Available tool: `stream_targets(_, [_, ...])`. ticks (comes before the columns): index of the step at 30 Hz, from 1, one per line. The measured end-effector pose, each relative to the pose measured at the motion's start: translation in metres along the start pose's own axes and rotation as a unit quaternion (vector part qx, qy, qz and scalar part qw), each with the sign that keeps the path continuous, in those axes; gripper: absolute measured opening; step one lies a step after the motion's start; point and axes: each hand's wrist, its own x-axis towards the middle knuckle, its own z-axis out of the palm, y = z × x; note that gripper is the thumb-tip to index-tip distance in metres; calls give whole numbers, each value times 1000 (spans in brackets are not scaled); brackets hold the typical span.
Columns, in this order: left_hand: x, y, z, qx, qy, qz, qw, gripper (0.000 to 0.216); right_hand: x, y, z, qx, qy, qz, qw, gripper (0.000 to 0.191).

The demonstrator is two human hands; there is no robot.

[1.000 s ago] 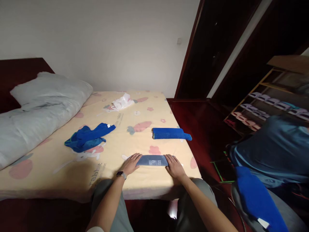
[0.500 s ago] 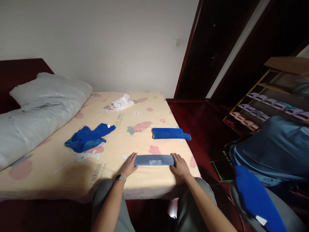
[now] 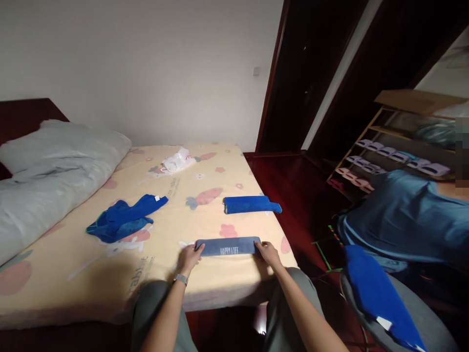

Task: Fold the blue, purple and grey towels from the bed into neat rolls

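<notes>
A grey-blue folded towel (image 3: pixel 229 246), lettered "HAPPY LIFE", forms a long narrow strip near the front edge of the bed. My left hand (image 3: pixel 190 257) pinches its left end, thumb on top and fingers below. At the right end, my right hand (image 3: pixel 268 253) grips in the same way. Beyond it lies a rolled or folded bright blue towel (image 3: pixel 247 205), with one end sticking out to the right. To the left, a crumpled blue cloth (image 3: pixel 126 215) with a white tag rests on the sheet. Neither hand touches these two.
A white plastic bag (image 3: pixel 178 161) lies farther back on the bed (image 3: pixel 205 222). A grey quilt (image 3: pixel 62 161) covers the left side. On the right, another person in a blue top (image 3: pixel 399 215) sits beside a grey stool holding a blue cloth (image 3: pixel 381 293). Behind stands a slipper rack (image 3: pixel 366 129).
My hands have gone from lying over the towel's ends to pinching them, thumbs on top. The view has swung slightly right, showing more of the other person.
</notes>
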Motion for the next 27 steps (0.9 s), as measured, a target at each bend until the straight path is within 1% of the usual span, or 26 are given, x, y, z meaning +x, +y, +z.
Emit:
stream_targets(3, [0,2,2,-95,-15,-2,995,53,1,-5,9,59,-11,-14,998,39])
stream_targets(5, [-1,5,0,-154,-19,7,988,51,0,-7,10,100,-35,-23,994,38])
stream_targets(7, [-1,12,1,-200,-22,20,979,51,4,-9,5,155,-58,-39,985,41])
stream_targets(9, [3,24,7,-229,-32,38,972,49,14,-11,-7,235,-65,-52,968,42])
stream_targets(10, [7,31,12,-238,-40,49,969,48,22,-12,-15,273,-58,-54,959,42])
stream_targets(12, [20,48,30,-247,-54,71,965,45,43,-16,-33,319,-25,-48,946,41])
stream_targets(14, [40,66,54,-248,-66,88,963,42,69,-21,-51,320,22,-36,946,40])
stream_targets(17, [74,91,95,-241,-70,98,963,41,111,-30,-74,311,88,-27,946,40])
stream_targets(19, [97,103,120,-230,-53,97,967,40,138,-34,-83,299,128,-28,945,41])
stream_targets(22, [124,109,147,-200,7,91,976,35,170,-35,-89,268,168,-33,948,40])
stream_targets(24, [136,107,156,-171,56,86,980,32,185,-31,-86,240,184,-29,953,40])
stream_targets(27, [142,96,161,-134,116,87,980,30,198,-18,-76,191,205,-5,960,39])
